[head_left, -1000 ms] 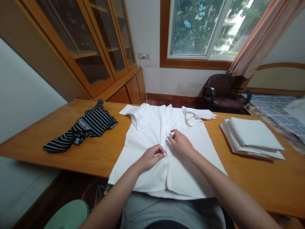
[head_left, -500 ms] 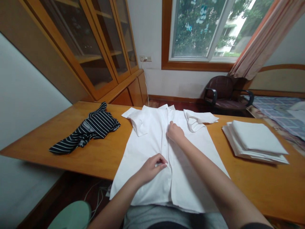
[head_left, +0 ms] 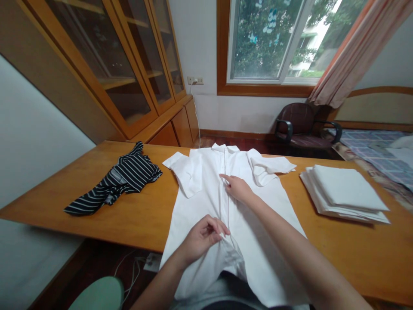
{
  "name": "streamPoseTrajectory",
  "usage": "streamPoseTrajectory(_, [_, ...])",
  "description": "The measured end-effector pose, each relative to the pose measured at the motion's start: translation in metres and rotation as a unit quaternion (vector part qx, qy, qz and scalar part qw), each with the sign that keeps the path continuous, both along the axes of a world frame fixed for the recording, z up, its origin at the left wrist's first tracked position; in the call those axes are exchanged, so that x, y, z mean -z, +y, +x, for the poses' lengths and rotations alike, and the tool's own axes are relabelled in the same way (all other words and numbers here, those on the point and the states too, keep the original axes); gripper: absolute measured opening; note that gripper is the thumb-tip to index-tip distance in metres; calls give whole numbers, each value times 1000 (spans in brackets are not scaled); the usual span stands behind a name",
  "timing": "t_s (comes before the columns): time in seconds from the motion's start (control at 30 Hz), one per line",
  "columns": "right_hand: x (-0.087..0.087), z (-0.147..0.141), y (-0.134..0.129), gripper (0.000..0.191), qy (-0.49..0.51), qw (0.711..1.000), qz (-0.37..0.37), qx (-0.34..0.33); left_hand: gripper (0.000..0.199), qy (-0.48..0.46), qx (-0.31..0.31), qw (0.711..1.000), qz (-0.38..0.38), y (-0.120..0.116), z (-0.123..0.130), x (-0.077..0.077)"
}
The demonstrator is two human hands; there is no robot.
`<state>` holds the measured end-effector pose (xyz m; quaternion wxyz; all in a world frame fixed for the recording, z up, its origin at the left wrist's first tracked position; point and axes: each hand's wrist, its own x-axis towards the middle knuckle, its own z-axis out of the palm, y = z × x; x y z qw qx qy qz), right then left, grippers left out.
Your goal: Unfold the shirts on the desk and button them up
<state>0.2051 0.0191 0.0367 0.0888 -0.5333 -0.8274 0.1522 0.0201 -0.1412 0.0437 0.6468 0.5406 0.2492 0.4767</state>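
A white short-sleeved shirt [head_left: 206,202] lies front side up on the wooden table, its collar at the far edge and its hem hanging toward me. My left hand [head_left: 206,234] pinches the front placket low down, and the cloth there is lifted into folds. Higher up, my right hand [head_left: 237,187] rests on the placket with its index finger stretched out to the left; its other fingers are curled, and no cloth can be made out in them.
On the wooden table [head_left: 138,224], a black striped garment [head_left: 129,174] lies at the left and a stack of folded white cloth [head_left: 346,189] at the right. A green stool [head_left: 98,295] stands below left. Beyond are a chair [head_left: 298,122] and a glass-door cabinet [head_left: 158,103].
My left hand has lifted the lower placket, raising the hem into folds. My right hand has moved slightly nearer me and its index finger now points out. The collar has spread flatter.
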Motion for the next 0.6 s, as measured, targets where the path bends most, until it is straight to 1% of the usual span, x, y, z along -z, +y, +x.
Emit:
streamPoseTrajectory(0.13, [-7, -10, 0, 75, 21, 1000, 9, -5, 24, 19, 50, 998, -28, 8, 6, -7])
streamPoseTrajectory(0.2, [-9, -14, 0, 73, 28, 999, 17, -12, 25, 32, 73, 996, -46, 10, 9, -9])
streamPoseTrajectory(0.33, [-9, -17, 2, 50, 45, 998, 33, -20, 27, 45, 100, 992, -63, 13, 12, -10])
streamPoseTrajectory(0.37, [-8, -17, 3, 45, 61, 997, 37, -14, 27, 47, 104, 992, -58, 14, 11, -11])
streamPoseTrajectory(0.43, [-8, -17, 5, 40, 121, 991, 49, 11, 26, 52, 100, 993, -26, 17, 5, -12])
streamPoseTrajectory(0.47, [-10, -17, 6, 38, 163, 985, 56, 25, 27, 58, 81, 995, 0, 20, 0, -12])
streamPoseTrajectory(0.5, [-13, -16, 6, 35, 207, 976, 63, 35, 28, 71, 44, 996, 29, 24, -6, -12])
streamPoseTrajectory(0.53, [-18, -16, 7, 32, 252, 965, 68, 39, 28, 93, -11, 994, 58, 30, -13, -12])
streamPoseTrajectory(0.57, [-24, -16, 8, 28, 295, 952, 71, 35, 29, 129, -74, 985, 85, 36, -19, -12])
streamPoseTrajectory(0.6, [-32, -17, 8, 24, 334, 939, 73, 23, 33, 176, -137, 969, 106, 44, -25, -12])
